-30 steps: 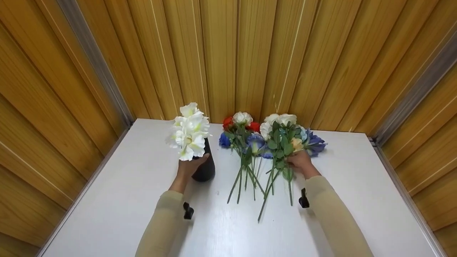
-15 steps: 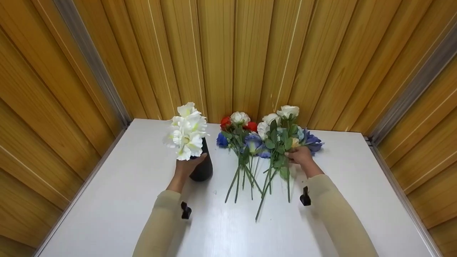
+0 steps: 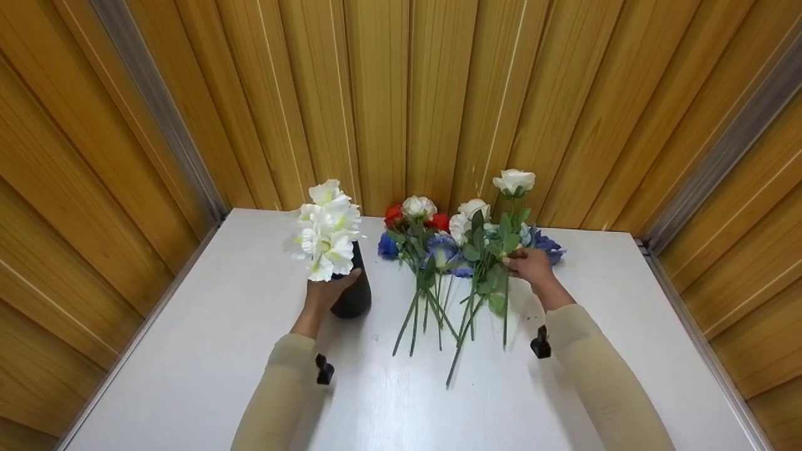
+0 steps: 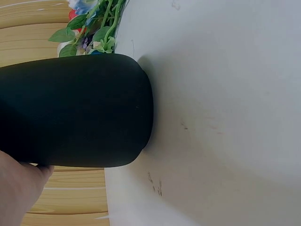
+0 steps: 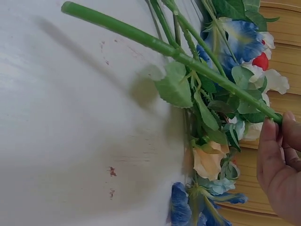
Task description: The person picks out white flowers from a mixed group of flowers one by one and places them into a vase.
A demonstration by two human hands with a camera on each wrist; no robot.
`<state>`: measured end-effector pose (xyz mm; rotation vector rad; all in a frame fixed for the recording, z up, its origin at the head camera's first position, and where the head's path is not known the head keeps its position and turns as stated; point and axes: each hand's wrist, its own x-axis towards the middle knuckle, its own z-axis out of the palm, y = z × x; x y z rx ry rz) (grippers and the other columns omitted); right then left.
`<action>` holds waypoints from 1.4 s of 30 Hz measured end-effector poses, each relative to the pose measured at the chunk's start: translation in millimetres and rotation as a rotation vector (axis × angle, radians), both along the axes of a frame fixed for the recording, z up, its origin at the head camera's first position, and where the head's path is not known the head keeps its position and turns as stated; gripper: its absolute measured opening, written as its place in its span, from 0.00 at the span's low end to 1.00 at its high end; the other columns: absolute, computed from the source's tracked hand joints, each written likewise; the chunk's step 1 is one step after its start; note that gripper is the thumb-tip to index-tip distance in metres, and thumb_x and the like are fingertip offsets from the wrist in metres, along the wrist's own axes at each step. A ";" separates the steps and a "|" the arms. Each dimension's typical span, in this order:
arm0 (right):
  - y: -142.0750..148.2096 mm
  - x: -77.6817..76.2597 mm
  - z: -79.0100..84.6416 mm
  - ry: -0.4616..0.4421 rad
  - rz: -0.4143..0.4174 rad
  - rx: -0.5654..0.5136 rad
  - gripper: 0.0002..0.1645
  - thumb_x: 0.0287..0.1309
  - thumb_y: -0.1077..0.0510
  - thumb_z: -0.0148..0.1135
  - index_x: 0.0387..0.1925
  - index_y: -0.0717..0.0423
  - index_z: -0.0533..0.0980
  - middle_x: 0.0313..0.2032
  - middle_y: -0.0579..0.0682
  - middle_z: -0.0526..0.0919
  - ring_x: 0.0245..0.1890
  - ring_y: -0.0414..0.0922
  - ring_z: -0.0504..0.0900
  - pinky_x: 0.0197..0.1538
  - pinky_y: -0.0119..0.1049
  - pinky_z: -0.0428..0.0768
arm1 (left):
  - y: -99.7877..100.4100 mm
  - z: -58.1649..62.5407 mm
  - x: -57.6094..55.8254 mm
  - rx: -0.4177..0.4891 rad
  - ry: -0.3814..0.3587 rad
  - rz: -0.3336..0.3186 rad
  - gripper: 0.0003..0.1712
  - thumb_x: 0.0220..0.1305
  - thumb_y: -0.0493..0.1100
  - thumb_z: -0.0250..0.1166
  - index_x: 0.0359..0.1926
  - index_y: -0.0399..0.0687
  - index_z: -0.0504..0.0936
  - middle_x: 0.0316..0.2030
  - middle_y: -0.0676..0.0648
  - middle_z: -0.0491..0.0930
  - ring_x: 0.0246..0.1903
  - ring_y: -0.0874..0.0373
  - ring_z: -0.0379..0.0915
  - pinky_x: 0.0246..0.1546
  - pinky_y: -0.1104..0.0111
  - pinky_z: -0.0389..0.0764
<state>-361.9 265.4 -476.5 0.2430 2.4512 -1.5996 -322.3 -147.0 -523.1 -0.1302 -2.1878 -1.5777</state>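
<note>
My left hand (image 3: 327, 293) grips a black vase (image 3: 354, 294) near its upper part. White ruffled flowers (image 3: 329, 235) stand in the vase and cover its mouth. In the left wrist view the vase (image 4: 80, 110) stands on the table, its base touching the white top. With thumb and fingers my right hand (image 3: 529, 266) pinches the green stem (image 5: 216, 80) of a white rose (image 3: 514, 181). The rose is held upright above the other flowers. In the right wrist view the stem's lower end hangs off the table, and my hand (image 5: 282, 160) holds it higher up.
Red, white and blue flowers (image 3: 442, 249) lie in a pile at the table's middle, stems toward me. A peach rose (image 5: 208, 162) and a blue iris (image 3: 549, 245) lie by my right hand. Wood-patterned walls (image 3: 438, 100) border the white table (image 3: 407, 407).
The white rose has risen out of the pile, lifted by my right hand, and its stem has moved up. My left hand keeps its hold on the vase.
</note>
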 end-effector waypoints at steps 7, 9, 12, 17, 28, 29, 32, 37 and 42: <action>-2.4 3.9 22.0 0.097 -0.013 0.027 0.26 0.70 0.61 0.52 0.63 0.76 0.66 0.56 0.67 0.75 0.38 0.33 0.79 0.48 0.27 0.84 | 0.1 0.2 -0.3 -0.014 0.016 0.004 0.54 0.46 0.38 0.77 0.70 0.27 0.57 0.67 0.30 0.66 0.69 0.38 0.61 0.75 0.51 0.59; -4.2 6.0 28.9 0.117 -0.027 0.029 0.26 0.70 0.60 0.54 0.62 0.74 0.67 0.51 0.61 0.77 0.38 0.34 0.79 0.45 0.24 0.83 | -0.2 0.4 -0.4 -0.012 0.019 -0.004 0.54 0.46 0.37 0.77 0.70 0.27 0.57 0.67 0.30 0.66 0.70 0.38 0.61 0.75 0.52 0.59; -7.8 10.3 39.2 0.145 -0.038 0.008 0.27 0.70 0.58 0.55 0.63 0.73 0.67 0.47 0.54 0.77 0.41 0.36 0.80 0.46 0.24 0.83 | -0.5 1.3 -0.5 -0.009 0.010 -0.018 0.53 0.47 0.37 0.76 0.70 0.29 0.57 0.67 0.32 0.66 0.70 0.39 0.61 0.75 0.53 0.59; -16.1 15.3 55.4 0.206 -0.033 -0.026 0.29 0.70 0.58 0.54 0.67 0.70 0.65 0.55 0.64 0.76 0.42 0.35 0.80 0.54 0.30 0.84 | -1.3 1.6 -0.9 0.017 -0.031 -0.023 0.52 0.48 0.38 0.76 0.70 0.32 0.58 0.67 0.34 0.67 0.70 0.41 0.61 0.76 0.54 0.59; -41.5 35.5 92.6 0.292 0.019 -0.117 0.33 0.70 0.56 0.55 0.70 0.65 0.62 0.66 0.65 0.70 0.62 0.49 0.77 0.61 0.32 0.80 | 0.7 2.4 1.3 0.030 -0.009 -0.003 0.52 0.45 0.37 0.77 0.69 0.30 0.59 0.65 0.32 0.69 0.68 0.40 0.64 0.75 0.52 0.61; -44.3 37.3 94.8 0.302 0.020 -0.124 0.33 0.70 0.56 0.56 0.70 0.65 0.62 0.66 0.65 0.70 0.62 0.49 0.76 0.62 0.34 0.80 | 0.9 2.6 1.5 0.036 -0.010 -0.004 0.52 0.45 0.37 0.77 0.69 0.30 0.59 0.65 0.32 0.69 0.68 0.40 0.64 0.74 0.52 0.61; -53.4 42.6 101.2 0.334 0.021 -0.148 0.31 0.69 0.59 0.57 0.69 0.66 0.64 0.65 0.65 0.71 0.62 0.51 0.76 0.62 0.37 0.80 | 0.9 1.8 0.9 0.045 -0.020 -0.004 0.51 0.46 0.37 0.77 0.69 0.30 0.60 0.65 0.33 0.69 0.67 0.41 0.65 0.74 0.53 0.62; -69.8 49.9 109.1 0.391 0.008 -0.179 0.31 0.66 0.61 0.60 0.67 0.65 0.66 0.64 0.64 0.74 0.59 0.46 0.79 0.58 0.33 0.82 | 0.5 0.7 0.8 0.034 -0.011 -0.003 0.50 0.46 0.38 0.77 0.68 0.31 0.61 0.64 0.34 0.70 0.66 0.41 0.66 0.73 0.53 0.63; -91.1 56.3 118.5 0.437 -0.043 -0.270 0.29 0.63 0.63 0.63 0.64 0.65 0.70 0.55 0.58 0.81 0.44 0.31 0.82 0.54 0.30 0.83 | 0.3 1.9 1.8 0.010 0.006 -0.015 0.52 0.47 0.38 0.77 0.69 0.31 0.59 0.66 0.34 0.67 0.69 0.41 0.63 0.75 0.52 0.61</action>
